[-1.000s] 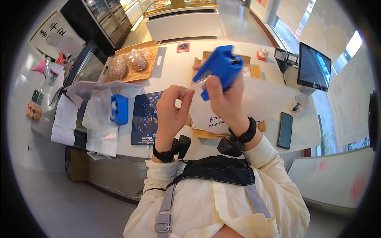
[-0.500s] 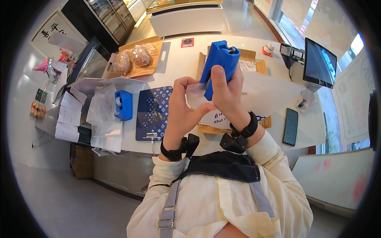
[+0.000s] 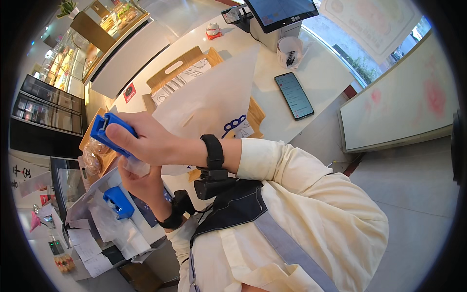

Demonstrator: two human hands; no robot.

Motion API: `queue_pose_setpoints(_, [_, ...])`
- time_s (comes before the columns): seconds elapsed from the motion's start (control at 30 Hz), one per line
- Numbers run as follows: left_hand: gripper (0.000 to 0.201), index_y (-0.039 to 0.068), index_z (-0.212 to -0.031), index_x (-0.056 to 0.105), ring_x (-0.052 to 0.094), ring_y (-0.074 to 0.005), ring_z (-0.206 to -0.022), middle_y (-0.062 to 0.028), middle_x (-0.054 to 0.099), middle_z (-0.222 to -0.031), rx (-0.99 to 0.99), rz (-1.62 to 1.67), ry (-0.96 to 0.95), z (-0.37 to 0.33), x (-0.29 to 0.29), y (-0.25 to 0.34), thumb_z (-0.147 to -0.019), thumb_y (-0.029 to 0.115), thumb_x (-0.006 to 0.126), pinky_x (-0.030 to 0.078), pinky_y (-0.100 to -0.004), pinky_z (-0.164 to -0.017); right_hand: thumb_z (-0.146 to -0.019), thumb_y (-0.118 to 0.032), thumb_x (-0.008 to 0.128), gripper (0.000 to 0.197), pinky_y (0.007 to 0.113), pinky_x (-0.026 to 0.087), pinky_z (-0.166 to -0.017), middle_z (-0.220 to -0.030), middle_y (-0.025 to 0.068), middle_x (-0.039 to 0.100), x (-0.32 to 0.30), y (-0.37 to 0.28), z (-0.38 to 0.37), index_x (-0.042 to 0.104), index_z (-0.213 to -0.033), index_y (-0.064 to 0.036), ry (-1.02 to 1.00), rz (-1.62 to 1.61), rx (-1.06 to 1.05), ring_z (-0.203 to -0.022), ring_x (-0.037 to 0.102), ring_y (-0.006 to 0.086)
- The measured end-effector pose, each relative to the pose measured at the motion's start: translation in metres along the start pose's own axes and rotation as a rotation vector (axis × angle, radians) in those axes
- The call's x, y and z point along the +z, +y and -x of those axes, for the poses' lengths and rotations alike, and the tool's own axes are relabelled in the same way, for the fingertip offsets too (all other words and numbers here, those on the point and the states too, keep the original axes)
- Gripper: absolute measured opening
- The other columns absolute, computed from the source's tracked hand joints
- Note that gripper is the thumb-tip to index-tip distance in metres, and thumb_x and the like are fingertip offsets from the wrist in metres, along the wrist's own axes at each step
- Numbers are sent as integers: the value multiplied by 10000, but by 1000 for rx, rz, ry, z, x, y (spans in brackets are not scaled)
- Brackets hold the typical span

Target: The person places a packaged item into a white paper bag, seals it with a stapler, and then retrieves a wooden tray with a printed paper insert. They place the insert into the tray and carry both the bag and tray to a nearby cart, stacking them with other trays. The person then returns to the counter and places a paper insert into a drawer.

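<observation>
My right hand (image 3: 138, 137) is closed round a blue stapler-like tool (image 3: 109, 133), with the thumb along its side and a metal part at its end. Below it, partly hidden, my left hand (image 3: 145, 184) has bent fingers at the edge of a translucent white bag (image 3: 221, 87). A corner of the bag (image 3: 138, 166) shows between the two hands, just under the tool. The rest of it spreads to the right over a wooden tray (image 3: 155, 80) lined with patterned paper, and blue print shows at its lower side.
A phone (image 3: 294, 96) lies on the white counter (image 3: 265, 104), near a screen (image 3: 282, 12) and a cup-like holder (image 3: 290, 52). A cat figurine (image 3: 213, 30) stands farther back. At left are wrapped breads (image 3: 91, 158), a blue tape dispenser (image 3: 118, 203) and papers (image 3: 87, 246).
The view has turned to the right and tilted. Both hands, the blue tool and the bag now appear farther left, and the right hand has come over the left, covering part of it.
</observation>
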State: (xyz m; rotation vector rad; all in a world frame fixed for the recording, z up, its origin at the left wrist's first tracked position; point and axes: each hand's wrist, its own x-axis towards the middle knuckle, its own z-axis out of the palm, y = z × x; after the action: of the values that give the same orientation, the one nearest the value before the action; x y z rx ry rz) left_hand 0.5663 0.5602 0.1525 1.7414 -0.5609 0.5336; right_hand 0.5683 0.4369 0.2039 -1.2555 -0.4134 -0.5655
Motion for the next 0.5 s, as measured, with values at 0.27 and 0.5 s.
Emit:
queue_pose_setpoints(0.27, [543, -22, -1132, 519, 557, -148, -974, -73, 574, -1068, 71, -92, 50, 5, -3, -8, -652, 9, 773, 419, -259, -862, -874, -602, 420, 596, 266, 407, -518, -598, 43, 510, 3, 7, 0, 513, -713, -36, 12, -48, -86, -562, 497, 125])
queue_pose_setpoints(0.5, [523, -21, -1121, 522, 553, -145, -969, -67, 572, -1060, 92, -66, 30, 7, -4, -6, -659, 1, 767, 416, -260, -857, -876, -595, 419, 589, 266, 394, -508, -584, 37, 496, 6, 9, 2, 511, -705, -39, 20, -94, -96, -552, 479, 126])
